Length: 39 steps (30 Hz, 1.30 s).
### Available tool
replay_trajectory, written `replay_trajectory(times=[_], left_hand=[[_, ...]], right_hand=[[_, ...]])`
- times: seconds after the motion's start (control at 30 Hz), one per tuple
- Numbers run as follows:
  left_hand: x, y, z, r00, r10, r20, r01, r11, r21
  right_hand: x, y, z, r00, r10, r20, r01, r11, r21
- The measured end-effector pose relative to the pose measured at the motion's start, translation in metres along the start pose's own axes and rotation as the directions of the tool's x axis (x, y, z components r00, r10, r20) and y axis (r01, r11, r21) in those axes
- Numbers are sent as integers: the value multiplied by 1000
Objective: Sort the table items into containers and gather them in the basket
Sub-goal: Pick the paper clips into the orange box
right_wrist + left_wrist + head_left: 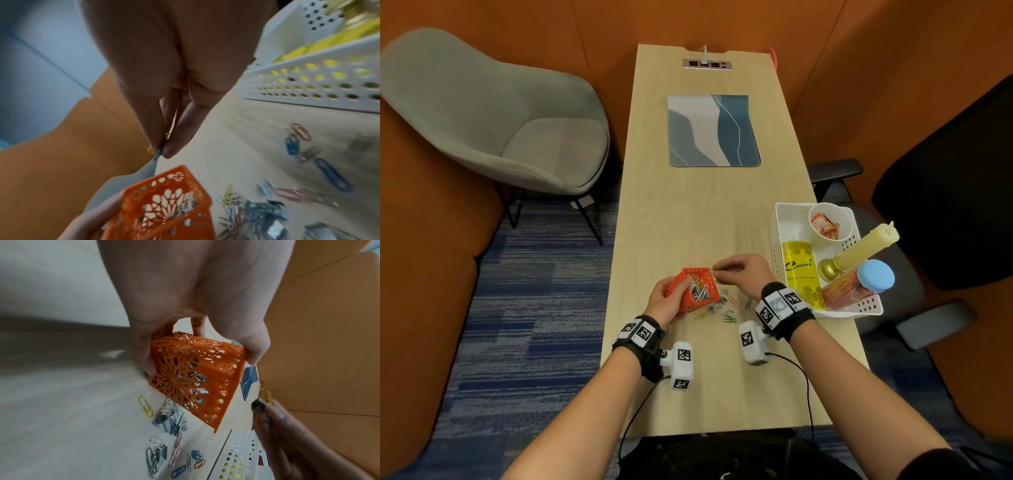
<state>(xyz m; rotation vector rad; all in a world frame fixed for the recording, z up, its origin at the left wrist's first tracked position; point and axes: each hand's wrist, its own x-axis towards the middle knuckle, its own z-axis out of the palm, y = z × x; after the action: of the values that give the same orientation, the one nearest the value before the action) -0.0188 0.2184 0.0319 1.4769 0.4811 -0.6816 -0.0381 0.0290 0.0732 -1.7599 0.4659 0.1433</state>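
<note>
Bare forearms, each with a black wrist strap carrying white blocks printed with black-and-white square codes. White camera box at the left wrist, another at the right, each trailing a thin black cable. Dark sleeve edge on the right upper arm. Dark clothing at the lap.

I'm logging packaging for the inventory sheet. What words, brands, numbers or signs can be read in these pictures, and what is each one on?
"Carrie": on the yellow packet lying in the white basket.
"...on Powder": smaller line below it on the same packet, first word too blurred to read.
Orange sachets in the white cup: print too small.
Wrist markers: coded squares, no text.
</note>
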Motion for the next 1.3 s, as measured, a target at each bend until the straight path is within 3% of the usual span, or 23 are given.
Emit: replay_trajectory(times=[0.1, 0.17, 0.27, 0.37, 0.47, 0.6, 0.73, 1.03, 1.17, 1.3], left_hand=[[-2, 2, 5, 1000, -2, 10, 2, 1000, 24], [-3, 3, 4, 1000, 3, 4, -3, 1000, 11], [-3, 3, -3, 1000, 14, -9, -15, 999, -32], [-6, 3, -12, 1000, 1, -12, -2, 997, -75], [-6, 0, -20, 999, -17, -36, 13, 994, -106], [-5, -5, -28, 999, -26, -35, 22, 994, -110], [-7, -9, -31, 998, -34, -48, 28, 994, -106], [-11, -10, -36, 997, -25, -72, 20, 997, -77], [-12, -7, -37, 998, -21, -64, 15, 996, -86], [-11, -4, -36, 998, -10, -54, 5, 996, -84]], right_hand=[[-3, -12, 4, 989, -118, 89, 137, 962, -236], [1, -6, -1, 985, -170, -28, 150, 929, -339], [12, 20, -20, 958, -92, -273, -49, 883, -467], [10, 54, -25, 960, 135, -243, -266, 705, -658], [-5, 78, -12, 957, 187, -220, -286, 506, -814], [-21, 92, 21, 993, 94, -69, -110, 552, -826], [-21, 96, 40, 998, -15, -60, -39, 607, -794], [4, 79, 50, 994, -88, 71, 105, 482, -870], [16, 67, 42, 998, -45, 42, 60, 571, -819], [21, 69, 26, 995, 69, -76, -103, 712, -695]])
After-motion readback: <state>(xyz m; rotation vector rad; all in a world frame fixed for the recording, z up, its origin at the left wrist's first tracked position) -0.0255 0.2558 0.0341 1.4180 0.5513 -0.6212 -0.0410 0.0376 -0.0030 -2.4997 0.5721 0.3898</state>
